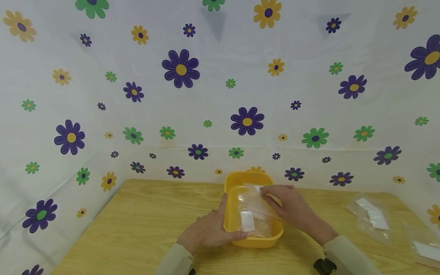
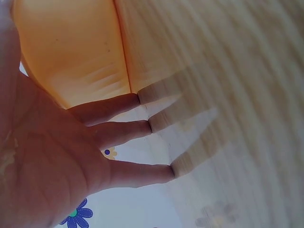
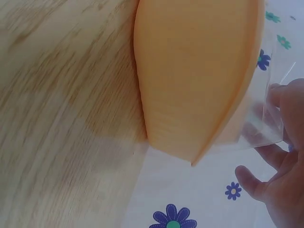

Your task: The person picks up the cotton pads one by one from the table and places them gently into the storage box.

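Observation:
A yellow plastic tray [image 1: 256, 243] stands on the wooden table, its outer wall [image 3: 190, 71] filling much of the right wrist view. My left hand [image 1: 207, 231] lies along its left side, thumb at the near rim. In the left wrist view the left fingers [image 2: 137, 173] are straight, their tips at the tabletop beside the tray wall [image 2: 80, 47]. My right hand [image 1: 288, 202] pinches a clear plastic bag [image 3: 266, 128] over the tray's right side. Inside the tray lies clear packaging with a white label [image 1: 247, 220]; what it contains is hard to tell.
Two clear bags with white pieces lie on the table's right, one farther back [image 1: 372, 215] and one near the right edge [image 1: 426, 249]. A flower-print sheet [image 1: 213, 99] hangs behind the wooden table [image 1: 148, 221] and at its sides.

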A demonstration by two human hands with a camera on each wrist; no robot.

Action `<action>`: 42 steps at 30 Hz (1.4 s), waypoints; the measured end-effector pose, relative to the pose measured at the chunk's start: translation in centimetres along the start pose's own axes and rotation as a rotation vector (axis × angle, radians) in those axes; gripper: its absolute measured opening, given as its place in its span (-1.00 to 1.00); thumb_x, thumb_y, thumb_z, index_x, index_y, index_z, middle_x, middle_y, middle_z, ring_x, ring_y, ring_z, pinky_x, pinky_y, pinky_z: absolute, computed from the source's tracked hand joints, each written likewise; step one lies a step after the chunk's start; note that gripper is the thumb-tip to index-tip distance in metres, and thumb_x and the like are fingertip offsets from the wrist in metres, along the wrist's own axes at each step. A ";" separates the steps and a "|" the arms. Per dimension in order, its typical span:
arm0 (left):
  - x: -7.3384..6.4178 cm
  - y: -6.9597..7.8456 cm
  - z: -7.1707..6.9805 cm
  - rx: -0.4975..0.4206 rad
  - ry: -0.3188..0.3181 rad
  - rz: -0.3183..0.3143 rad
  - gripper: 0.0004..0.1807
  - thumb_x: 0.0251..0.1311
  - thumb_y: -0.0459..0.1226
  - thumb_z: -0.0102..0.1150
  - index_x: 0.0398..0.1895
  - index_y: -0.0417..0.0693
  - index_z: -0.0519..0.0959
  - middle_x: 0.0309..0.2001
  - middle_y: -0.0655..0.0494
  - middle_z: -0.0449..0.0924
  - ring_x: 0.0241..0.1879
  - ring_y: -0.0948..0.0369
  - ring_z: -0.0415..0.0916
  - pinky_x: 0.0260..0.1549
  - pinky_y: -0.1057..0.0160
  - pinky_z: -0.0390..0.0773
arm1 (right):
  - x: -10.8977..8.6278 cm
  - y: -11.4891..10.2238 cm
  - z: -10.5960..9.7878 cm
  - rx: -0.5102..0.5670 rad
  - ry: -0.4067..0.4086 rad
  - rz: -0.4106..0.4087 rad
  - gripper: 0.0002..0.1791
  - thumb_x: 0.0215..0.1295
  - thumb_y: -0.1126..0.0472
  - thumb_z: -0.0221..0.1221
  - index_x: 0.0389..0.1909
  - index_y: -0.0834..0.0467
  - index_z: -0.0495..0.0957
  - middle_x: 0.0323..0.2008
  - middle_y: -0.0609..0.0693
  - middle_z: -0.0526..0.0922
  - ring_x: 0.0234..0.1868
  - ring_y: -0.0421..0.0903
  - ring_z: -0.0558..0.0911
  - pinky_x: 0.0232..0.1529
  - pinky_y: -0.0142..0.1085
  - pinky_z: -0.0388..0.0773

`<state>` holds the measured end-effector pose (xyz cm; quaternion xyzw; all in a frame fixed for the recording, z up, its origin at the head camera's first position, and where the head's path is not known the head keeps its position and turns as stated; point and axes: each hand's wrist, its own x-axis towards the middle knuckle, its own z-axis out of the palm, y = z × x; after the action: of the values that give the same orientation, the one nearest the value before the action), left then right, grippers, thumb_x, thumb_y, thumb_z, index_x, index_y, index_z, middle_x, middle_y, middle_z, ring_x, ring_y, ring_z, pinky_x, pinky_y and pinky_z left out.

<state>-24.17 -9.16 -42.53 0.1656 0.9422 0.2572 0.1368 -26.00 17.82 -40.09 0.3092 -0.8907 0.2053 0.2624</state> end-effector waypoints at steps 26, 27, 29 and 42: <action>0.2 0.1 0.0 -0.015 -0.029 0.007 0.44 -0.02 0.57 0.13 0.68 0.12 -0.40 0.29 -0.10 0.55 -0.16 0.18 0.52 -0.04 -0.02 0.65 | -0.4 -0.8 1.5 -0.002 -0.062 0.056 -0.68 0.29 0.15 0.40 0.06 0.00 0.70 0.01 -0.08 0.80 0.03 -0.04 0.76 0.14 0.12 0.61; 0.2 0.1 0.0 -0.019 -0.029 0.007 0.44 -0.02 0.57 0.13 0.68 0.12 -0.40 0.29 -0.11 0.55 -0.16 0.18 0.53 -0.02 -0.03 0.66 | -0.4 -0.8 1.5 -0.003 -0.064 0.061 -0.68 0.29 0.14 0.40 0.06 0.00 0.70 0.02 -0.07 0.80 0.04 -0.03 0.75 0.16 0.12 0.60; 0.1 0.1 0.0 -0.023 -0.028 0.006 0.44 -0.03 0.57 0.14 0.68 0.11 -0.40 0.30 -0.13 0.55 -0.13 0.17 0.55 0.01 -0.06 0.66 | -0.5 -0.7 1.3 -0.004 -0.071 0.072 -0.67 0.30 0.12 0.39 0.07 0.00 0.69 0.03 -0.06 0.79 0.06 -0.02 0.75 0.18 0.12 0.59; 0.2 -0.1 0.0 -0.014 -0.020 -0.003 0.44 -0.02 0.57 0.13 0.68 0.08 -0.40 0.38 -0.21 0.49 0.14 -0.01 0.62 0.14 -0.18 0.60 | -1.4 -0.1 -0.4 -0.125 -0.105 0.053 -0.49 0.32 0.01 0.36 0.26 0.00 0.60 0.28 0.09 0.63 0.28 0.17 0.59 0.18 0.22 0.56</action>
<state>-24.37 -9.22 -42.60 0.1659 0.9391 0.2620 0.1478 -24.87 18.61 -40.65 0.2791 -0.9222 0.1397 0.2284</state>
